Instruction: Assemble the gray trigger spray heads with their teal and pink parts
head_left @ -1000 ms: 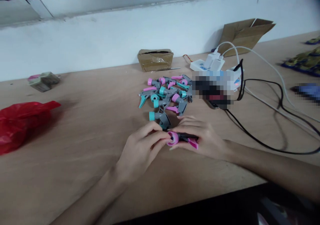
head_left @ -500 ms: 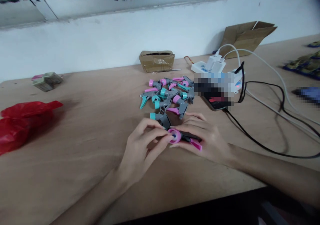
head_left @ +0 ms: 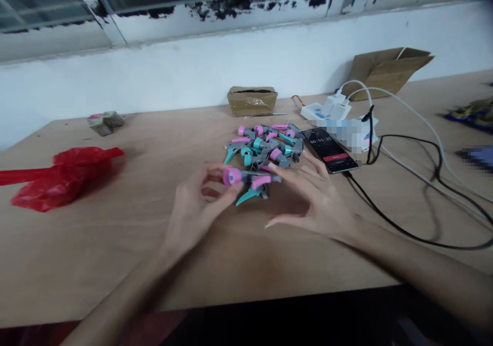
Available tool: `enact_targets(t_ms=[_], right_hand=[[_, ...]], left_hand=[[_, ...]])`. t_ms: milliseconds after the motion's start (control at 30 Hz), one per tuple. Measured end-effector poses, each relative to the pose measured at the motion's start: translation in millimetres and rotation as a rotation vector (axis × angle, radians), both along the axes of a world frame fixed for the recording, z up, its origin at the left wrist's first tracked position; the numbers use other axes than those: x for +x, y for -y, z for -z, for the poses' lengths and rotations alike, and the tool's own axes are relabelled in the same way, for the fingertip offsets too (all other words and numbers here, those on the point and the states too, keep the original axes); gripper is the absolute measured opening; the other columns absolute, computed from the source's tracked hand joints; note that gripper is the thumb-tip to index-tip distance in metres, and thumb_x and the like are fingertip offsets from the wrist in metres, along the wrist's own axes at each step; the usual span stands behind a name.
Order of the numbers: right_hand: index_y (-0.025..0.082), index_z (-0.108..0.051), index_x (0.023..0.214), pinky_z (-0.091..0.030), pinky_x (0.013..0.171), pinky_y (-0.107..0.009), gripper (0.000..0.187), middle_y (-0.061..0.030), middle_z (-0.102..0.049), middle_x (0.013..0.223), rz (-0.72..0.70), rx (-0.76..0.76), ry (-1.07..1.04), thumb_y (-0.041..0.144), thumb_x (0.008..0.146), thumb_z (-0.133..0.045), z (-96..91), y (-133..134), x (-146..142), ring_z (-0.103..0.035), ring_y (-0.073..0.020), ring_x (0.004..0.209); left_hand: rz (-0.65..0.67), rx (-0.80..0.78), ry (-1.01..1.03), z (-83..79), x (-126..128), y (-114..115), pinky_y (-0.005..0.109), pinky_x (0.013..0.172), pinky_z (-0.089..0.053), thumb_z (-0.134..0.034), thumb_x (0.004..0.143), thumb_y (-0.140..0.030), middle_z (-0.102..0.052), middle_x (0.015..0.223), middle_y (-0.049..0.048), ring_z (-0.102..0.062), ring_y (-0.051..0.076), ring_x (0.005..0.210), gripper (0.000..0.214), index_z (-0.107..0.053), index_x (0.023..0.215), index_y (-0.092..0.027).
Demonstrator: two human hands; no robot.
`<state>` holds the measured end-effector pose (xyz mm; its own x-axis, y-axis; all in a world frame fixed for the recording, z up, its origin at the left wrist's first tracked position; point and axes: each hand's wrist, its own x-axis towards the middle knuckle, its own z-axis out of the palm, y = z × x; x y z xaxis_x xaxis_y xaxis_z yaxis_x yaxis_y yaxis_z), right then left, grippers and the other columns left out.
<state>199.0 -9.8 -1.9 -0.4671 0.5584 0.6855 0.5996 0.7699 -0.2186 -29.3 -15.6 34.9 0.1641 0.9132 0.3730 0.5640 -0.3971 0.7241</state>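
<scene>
Head view: your left hand (head_left: 200,197) holds a pink and gray spray top (head_left: 246,176) above the table (head_left: 246,264).
Your left fingers pinch it by the pink ring (head_left: 232,177), and it is tipped on its side with the ring toward your left. Your right hand (head_left: 316,197) is near the other end, its thumb and fingers spread wide; you can't tell if a fingertip touches it. A teal trigger (head_left: 248,197) pokes out just below it. More spray tops (head_left: 259,144) lie in a heap right behind. A phone (head_left: 331,151) lies beside the heap, and a red bag (head_left: 65,181) sits far to the left.
</scene>
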Motion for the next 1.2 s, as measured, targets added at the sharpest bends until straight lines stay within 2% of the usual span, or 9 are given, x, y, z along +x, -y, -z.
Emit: enact_targets(t_ms=[133, 200, 300, 467, 567, 633, 867, 1067, 1200], right_hand=[[0.019, -0.041, 0.127, -0.021, 0.105, -0.05, 0.074, -0.0081, -0.064, 0.105, 0.007, -0.016, -0.02, 0.057, 0.068, -0.063, 2.1, -1, -2, -0.058, -0.0225, 0.099], [0.019, -0.044, 0.123, -0.022, 0.105, -0.049, 0.067, -0.0072, -0.064, 0.104, 0.008, -0.045, -0.006, 0.055, 0.07, -0.061, 5.3, -1, -4, -0.058, -0.0208, 0.098], [0.018, -0.049, 0.117, -0.022, 0.104, -0.048, 0.059, -0.0066, -0.064, 0.103, 0.017, -0.072, 0.009, 0.054, 0.072, -0.06, 9.9, -2, -5, -0.058, -0.0195, 0.098], [0.02, -0.055, 0.108, -0.023, 0.102, -0.045, 0.046, -0.0039, -0.064, 0.1, 0.049, -0.082, 0.011, 0.051, 0.076, -0.058, 11.8, -5, -4, -0.058, -0.0173, 0.096], [0.022, -0.057, 0.104, -0.021, 0.102, -0.043, 0.036, -0.0016, -0.065, 0.098, 0.086, -0.12, 0.01, 0.048, 0.08, -0.054, 11.8, -8, -3, -0.057, -0.0162, 0.097], [0.023, -0.059, 0.1, -0.021, 0.102, -0.042, 0.031, -0.0008, -0.064, 0.097, 0.106, -0.152, 0.005, 0.047, 0.081, -0.052, 12.5, -10, -2, -0.057, -0.0159, 0.097], [0.023, -0.061, 0.093, -0.019, 0.103, -0.04, 0.026, 0.0006, -0.065, 0.093, 0.159, -0.176, -0.047, 0.045, 0.084, -0.05, 11.0, -17, 1, -0.057, -0.0147, 0.096], [0.024, -0.061, 0.091, -0.017, 0.103, -0.04, 0.023, 0.0019, -0.065, 0.092, 0.167, -0.196, -0.071, 0.044, 0.084, -0.051, 9.9, -20, 1, -0.056, -0.0138, 0.094], [0.024, -0.06, 0.09, -0.02, 0.103, -0.042, 0.021, 0.0016, -0.065, 0.09, 0.167, -0.205, -0.126, 0.042, 0.084, -0.052, 11.3, -22, 0, -0.057, -0.0147, 0.094]], left_hand=[[-0.11, -0.02, -0.052, 11.2, -38, -14, 0.026, 0.059, -0.053, -0.065, 0.073, -0.036, -0.065, 0.092, 0.0046, -0.064, 0.019, 0.078, 0.032, -0.054, 0.098, -0.019], [-0.082, -0.092, -0.131, 21.1, -54, -18, 0.027, 0.059, -0.053, -0.063, 0.074, -0.037, -0.066, 0.091, 0.004, -0.065, 0.018, 0.072, 0.031, -0.054, 0.098, -0.02], [-0.042, -0.031, -0.311, 29.8, -68, -20, 0.028, 0.062, -0.052, -0.062, 0.074, -0.04, -0.068, 0.086, 0.0017, -0.065, 0.019, 0.074, 0.027, -0.058, 0.094, -0.021], [0.064, -0.054, -0.377, 10.6, -74, -34, 0.029, 0.065, -0.051, -0.06, 0.073, -0.047, -0.068, 0.092, 0.004, -0.064, 0.019, 0.079, 0.037, -0.061, 0.1, -0.022], [0.016, -0.07, -0.394, -8.5, -66, -63, 0.029, 0.069, -0.049, -0.046, 0.081, -0.049, -0.067, 0.096, 0.0065, -0.062, 0.02, 0.084, 0.04, -0.06, 0.103, -0.018], [-0.02, -0.088, -0.439, -14.2, -53, -90, 0.029, 0.07, -0.047, -0.036, 0.086, -0.047, -0.068, 0.09, 0.0069, -0.061, 0.02, 0.084, 0.042, -0.063, 0.093, -0.015], [-0.03, -0.178, -0.584, 9.0, 1, -171, 0.029, 0.072, -0.046, -0.051, 0.083, -0.036, -0.068, 0.082, 0.0063, -0.061, 0.021, 0.079, 0.028, -0.067, 0.085, -0.014], [-0.103, -0.096, -0.652, 11.5, 11, -184, 0.04, 0.078, -0.05, -0.051, 0.088, -0.029, -0.055, 0.112, 0.0086, -0.057, 0.02, 0.094, 0.029, -0.052, 0.112, -0.014], [-0.204, 0.13, -0.646, -5.3, 16, -165, 0.037, 0.081, -0.045, -0.046, 0.09, -0.03, -0.057, 0.098, 0.0112, -0.055, 0.023, 0.095, 0.026, -0.062, 0.095, -0.011]])
